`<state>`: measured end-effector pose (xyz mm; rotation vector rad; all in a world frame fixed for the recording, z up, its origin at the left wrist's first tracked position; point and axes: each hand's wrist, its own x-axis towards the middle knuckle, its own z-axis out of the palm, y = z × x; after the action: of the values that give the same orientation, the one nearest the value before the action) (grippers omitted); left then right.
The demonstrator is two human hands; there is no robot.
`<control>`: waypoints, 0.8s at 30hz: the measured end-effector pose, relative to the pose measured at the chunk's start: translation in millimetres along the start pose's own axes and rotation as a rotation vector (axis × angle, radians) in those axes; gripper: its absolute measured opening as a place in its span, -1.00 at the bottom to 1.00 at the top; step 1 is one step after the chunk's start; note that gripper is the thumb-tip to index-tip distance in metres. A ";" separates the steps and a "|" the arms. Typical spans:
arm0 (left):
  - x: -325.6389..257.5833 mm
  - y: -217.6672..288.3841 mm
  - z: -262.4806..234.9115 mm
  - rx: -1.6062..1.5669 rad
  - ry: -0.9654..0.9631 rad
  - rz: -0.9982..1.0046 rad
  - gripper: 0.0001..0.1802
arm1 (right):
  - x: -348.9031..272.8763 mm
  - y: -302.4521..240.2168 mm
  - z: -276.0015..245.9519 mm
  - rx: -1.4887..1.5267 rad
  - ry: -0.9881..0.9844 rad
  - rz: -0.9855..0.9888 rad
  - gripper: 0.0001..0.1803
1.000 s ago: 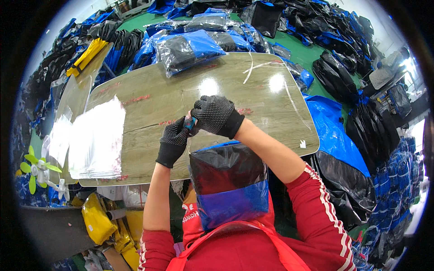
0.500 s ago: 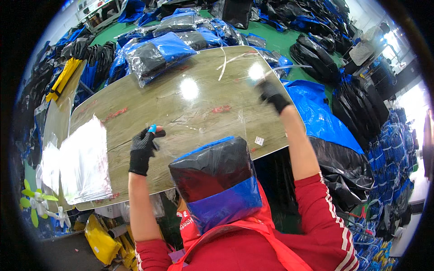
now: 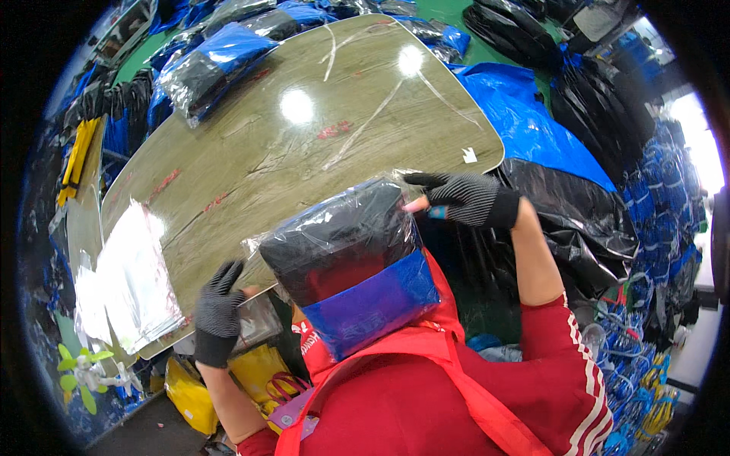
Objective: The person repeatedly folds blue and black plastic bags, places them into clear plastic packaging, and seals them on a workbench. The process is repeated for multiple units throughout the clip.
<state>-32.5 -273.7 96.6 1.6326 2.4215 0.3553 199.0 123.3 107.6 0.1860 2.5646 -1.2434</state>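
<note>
Tabletop (image 3: 258, 144), wrapped bundle (image 3: 342, 251), white apron lettering (image 3: 307, 343)

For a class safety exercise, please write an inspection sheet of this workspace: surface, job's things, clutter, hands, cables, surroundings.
Surface: brown wood-grain table, red marks.
Job's things: flat black-and-blue package in clear plastic, at the wearer's front.
Clutter: shiny plastic sheets, left; thin white strips.
Hands: black-gloved right hand at package's upper right corner, grip unclear; black-gloved left hand open, apart from it.
Cables: nothing seen.
Surroundings: green floor, fan with green blades.
</note>
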 end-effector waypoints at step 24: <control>294.6 -130.2 -69.5 -1.412 0.624 -0.421 -0.49 | -13.1 368.8 -23.5 -0.096 0.897 0.848 -0.34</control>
<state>-276.8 -53.3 113.8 0.3704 1.7397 2.0493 294.2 370.6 -150.2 1.9281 2.5812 -0.7543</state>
